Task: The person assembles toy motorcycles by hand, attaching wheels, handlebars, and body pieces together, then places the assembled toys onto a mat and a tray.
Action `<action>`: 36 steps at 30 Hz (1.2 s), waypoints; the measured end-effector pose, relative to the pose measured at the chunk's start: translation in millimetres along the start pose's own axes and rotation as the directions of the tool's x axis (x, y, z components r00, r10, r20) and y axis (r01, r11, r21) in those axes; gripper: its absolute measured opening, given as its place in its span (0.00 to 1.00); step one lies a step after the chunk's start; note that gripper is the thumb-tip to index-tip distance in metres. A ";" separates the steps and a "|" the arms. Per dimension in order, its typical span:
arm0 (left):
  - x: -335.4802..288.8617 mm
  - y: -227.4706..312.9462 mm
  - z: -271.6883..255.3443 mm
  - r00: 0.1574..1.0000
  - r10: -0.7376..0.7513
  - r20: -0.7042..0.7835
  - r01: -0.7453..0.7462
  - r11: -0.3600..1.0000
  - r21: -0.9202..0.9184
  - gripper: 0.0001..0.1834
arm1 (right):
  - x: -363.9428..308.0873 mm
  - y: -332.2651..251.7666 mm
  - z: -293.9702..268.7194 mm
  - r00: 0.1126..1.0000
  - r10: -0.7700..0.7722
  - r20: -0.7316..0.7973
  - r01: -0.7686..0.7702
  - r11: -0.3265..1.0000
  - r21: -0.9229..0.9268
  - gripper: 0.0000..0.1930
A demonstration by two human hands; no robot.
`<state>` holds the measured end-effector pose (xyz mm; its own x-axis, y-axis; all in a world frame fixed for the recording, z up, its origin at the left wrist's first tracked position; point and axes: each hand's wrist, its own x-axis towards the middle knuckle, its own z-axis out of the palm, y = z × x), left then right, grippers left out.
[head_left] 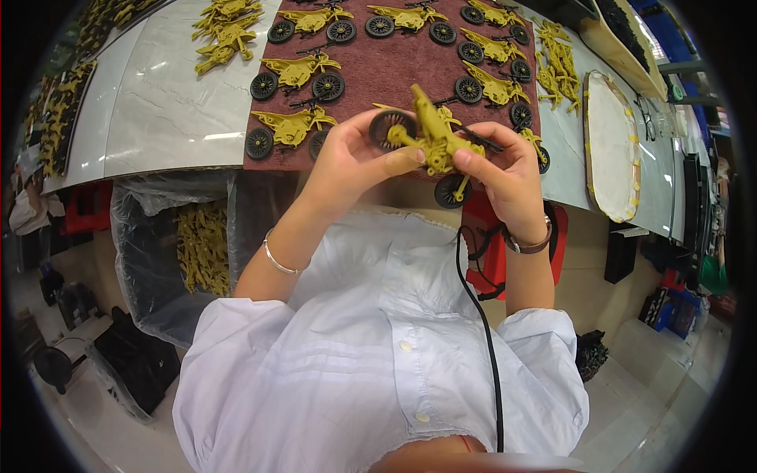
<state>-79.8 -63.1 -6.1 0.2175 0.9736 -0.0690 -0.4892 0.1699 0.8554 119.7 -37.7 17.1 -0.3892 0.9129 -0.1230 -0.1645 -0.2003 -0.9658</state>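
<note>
Between my two hands, above the table's near edge, is a yellow toy motorcycle (438,142) with black wheels, tilted on its side. My left hand (367,154) is closed on the end with the upper-left black wheel (392,130), its thumb pressed on the yellow frame. Thumb and fingers of my right hand (501,165) grip the other side, next to a black handlebar piece (482,139). The second wheel (453,191) hangs below. Behind the hands, rows of similar toy motorcycles (296,72) lie on a dark red cloth (371,83).
Loose yellow parts lie piled at the table's far left (225,35) and right (558,67). A white tray (611,150) with a taped rim sits at right. Below the table on the left, a plastic-lined bin (150,260) contains more yellow parts. A red stool (556,244) stands beneath my right arm.
</note>
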 end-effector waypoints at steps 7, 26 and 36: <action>-9.8 -11.5 14.1 0.991 0.036 -0.127 -0.026 0.996 0.081 0.11 | -3.4 19.6 12.5 0.979 -0.066 -0.191 0.095 0.985 0.146 0.13; -10.8 -5.2 5.1 0.999 0.048 -0.005 -0.045 0.966 0.254 0.12 | -14.8 16.6 18.3 0.980 -0.194 -0.044 0.181 0.962 -0.206 0.13; -9.3 1.8 3.2 0.976 0.216 -0.031 -0.208 0.964 0.165 0.16 | -21.2 17.4 18.4 0.965 -0.263 0.008 0.246 0.889 -0.386 0.14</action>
<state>-80.0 -72.4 -2.3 0.0810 0.9915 0.1014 -0.3777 -0.0637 0.9237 108.4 -67.0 7.1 -0.3399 0.9304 0.1372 0.1084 0.1837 -0.9770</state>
